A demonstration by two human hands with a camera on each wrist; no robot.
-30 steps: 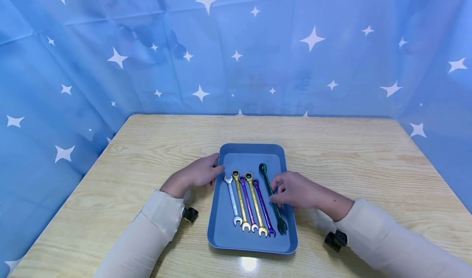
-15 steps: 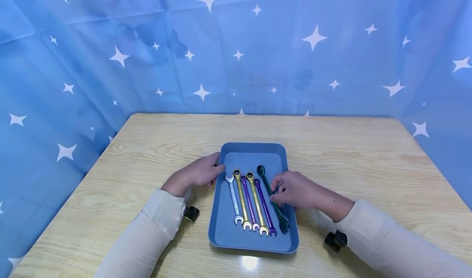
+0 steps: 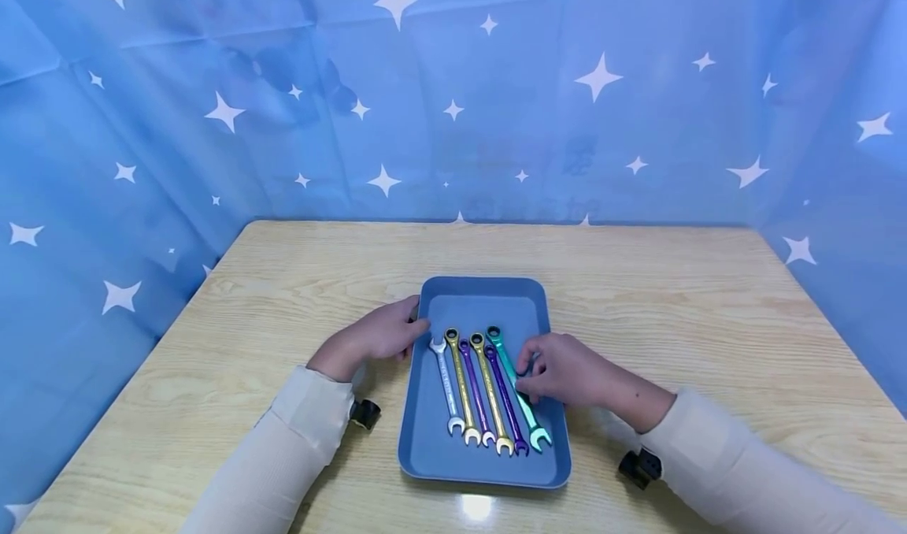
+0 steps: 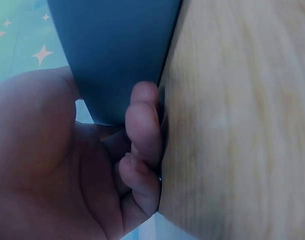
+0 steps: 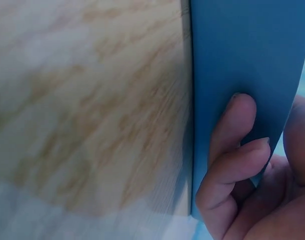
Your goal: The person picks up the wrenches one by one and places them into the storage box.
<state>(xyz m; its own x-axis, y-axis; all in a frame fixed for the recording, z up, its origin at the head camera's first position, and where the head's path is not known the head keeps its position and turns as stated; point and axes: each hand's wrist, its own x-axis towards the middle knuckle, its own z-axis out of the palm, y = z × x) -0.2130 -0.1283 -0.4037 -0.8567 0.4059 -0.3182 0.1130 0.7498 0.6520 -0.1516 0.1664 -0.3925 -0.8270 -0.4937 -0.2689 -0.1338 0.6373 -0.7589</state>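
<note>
A blue tray (image 3: 482, 471) lies on the table, holding several wrenches side by side. My left hand (image 3: 379, 333) grips the tray's left wall, thumb over the rim; in the left wrist view its fingers (image 4: 142, 125) curl against the outside. My right hand (image 3: 574, 368) reaches over the right rim and pinches the shaft of a green wrench (image 3: 531, 420) between thumb and forefinger. In the right wrist view, other fingers (image 5: 237, 120) bend outside the tray wall. Left of the green wrench lie a purple (image 3: 505, 396), a gold (image 3: 489, 384), another purple, another gold and a silver wrench (image 3: 446, 380).
The wooden table (image 3: 298, 266) extends around the tray on all sides. A blue star-patterned cloth (image 3: 453, 140) hangs behind it and along both sides. A small dark camera (image 3: 364, 413) is worn at the left wrist, and another (image 3: 640, 468) at the right.
The green wrench's upper end has moved left, closer to the neighbouring purple wrench. Its surface has gone from dark to bright green. The left hand and tray keep their places.
</note>
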